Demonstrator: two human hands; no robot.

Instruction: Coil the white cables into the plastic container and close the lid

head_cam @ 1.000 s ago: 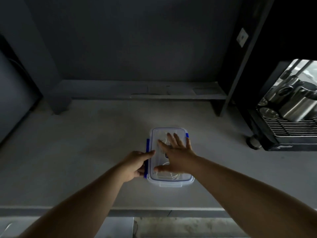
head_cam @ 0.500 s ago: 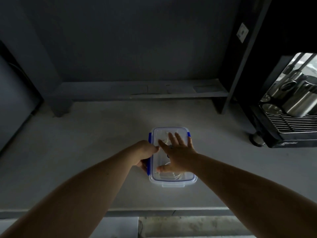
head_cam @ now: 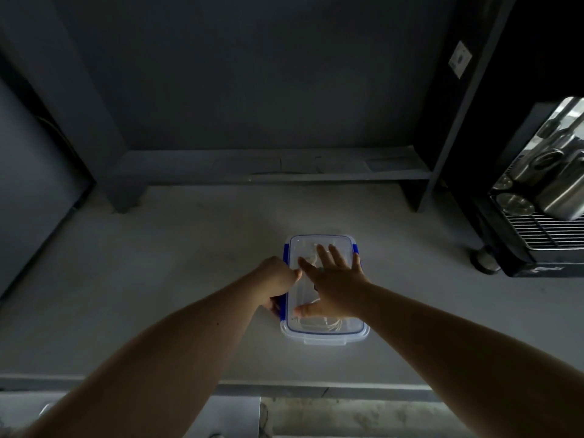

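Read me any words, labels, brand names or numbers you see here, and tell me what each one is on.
No text here can be read.
Black appliance at right: a faint mark on its front edge, too blurred to read.
Wall plate on the dark upright: no legible marking.
Plastic container: no label visible.

— We cannot see much of the white cables (head_cam: 319, 326); only a few pale loops show through the lid (head_cam: 319, 243), and the right hand (head_cam: 336, 284) covers the middle of it.

— Agreed; the left hand (head_cam: 276, 281) hides the long blue clip (head_cam: 286, 252) on that side, and we cannot tell whether that clip is snapped down; its fingers curl out of sight under the edge.

— At the right, the metal pots (head_cam: 561, 197) and their wire rack (head_cam: 543, 230) are cut off by the frame.

— And the small plate (head_cam: 459, 59) on the dark post is too small to read.
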